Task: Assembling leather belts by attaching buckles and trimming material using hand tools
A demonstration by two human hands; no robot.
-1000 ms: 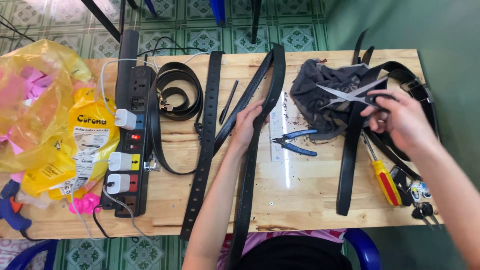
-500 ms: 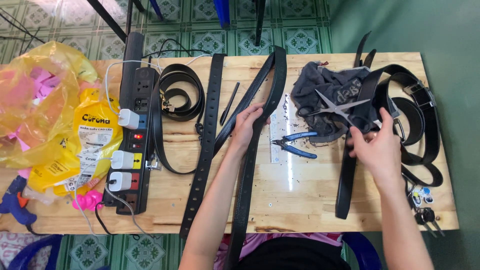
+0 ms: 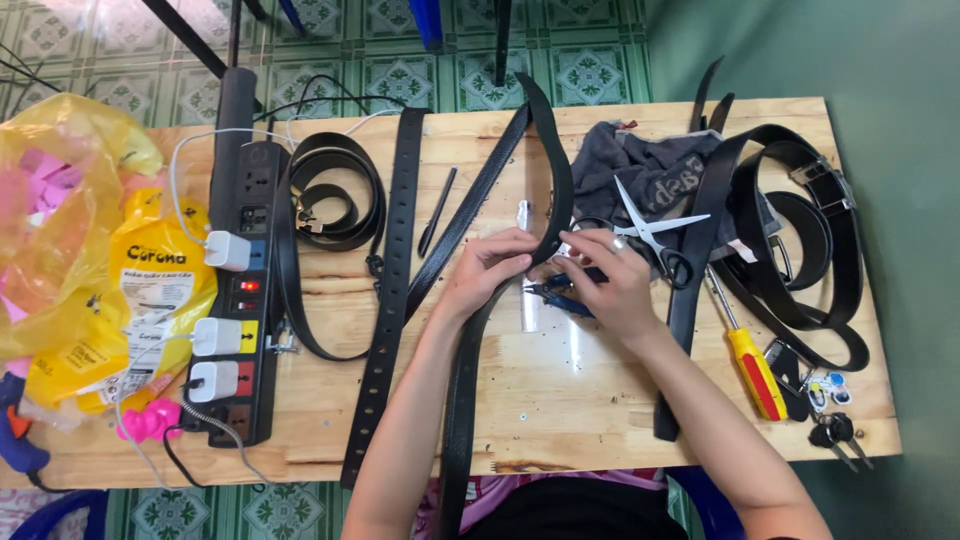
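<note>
A: What are the hands on?

B: The left hand (image 3: 495, 268) pinches the folded black belt (image 3: 551, 190) at mid-bench, thumb and fingers pressed on the strap. The right hand (image 3: 605, 275) closes on the blue-handled pliers (image 3: 560, 296) just beside it, fingers curled around them.

A: And the belt's run?

B: It loops toward the far edge, then runs back over the near edge of the wooden bench (image 3: 600, 400).

A: Around them?

B: Scissors (image 3: 650, 232) lie just right on a grey cloth (image 3: 640, 165); a yellow-and-red screwdriver (image 3: 750, 365) farther right; a power strip (image 3: 240, 290) well left.
</note>
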